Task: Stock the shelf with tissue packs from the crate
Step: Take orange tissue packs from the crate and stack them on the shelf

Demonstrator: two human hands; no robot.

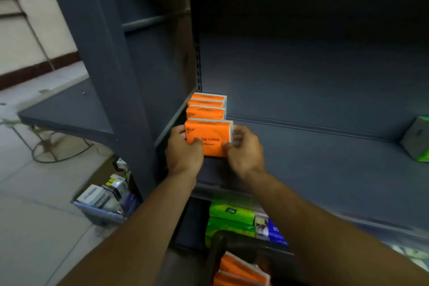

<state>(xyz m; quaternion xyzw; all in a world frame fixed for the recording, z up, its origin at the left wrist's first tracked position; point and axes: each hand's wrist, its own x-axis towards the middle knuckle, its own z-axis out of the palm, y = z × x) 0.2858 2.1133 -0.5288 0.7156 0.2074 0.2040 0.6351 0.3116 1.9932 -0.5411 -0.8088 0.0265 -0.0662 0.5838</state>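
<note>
**Shelf unit** (130, 76): grey metal, dark inside. Risk: poor light at the back makes it hard to judge how the row sits.

**Shelf board** (313, 158): mostly bare, with a raised seam running across it behind the front pack. Risk: a pack pushed back could catch on the seam and tilt.

**Floor box** (102, 202): mixed goods, left of the unit and well away from the work. No risk seen.

**Lower stock** (229, 213): green packs on the shelf below.

**Spare orange packs** (241, 269): at the bottom of view, probably in the crate. Its walls cannot be made out.

**Row of orange packs** (207, 105): three upright, one behind another, at the left end of the board just beside the side wall. Risk: a firm shove from the front could topple or skew them.

**Front orange pack** (210, 134): upright at the head of the row, near the board's front edge. Risk: the soft wrapper may slip or buckle. If let go while leaning, it could fall forward off the edge.

**Left hand** (183, 153), **right hand** (243, 148): apart, one on each side of the front pack, each pinching it with the thumb on its face. Risk: uneven pressure would twist it out of line.

**Green pack** (416, 141): far right of the board, well apart.
</note>
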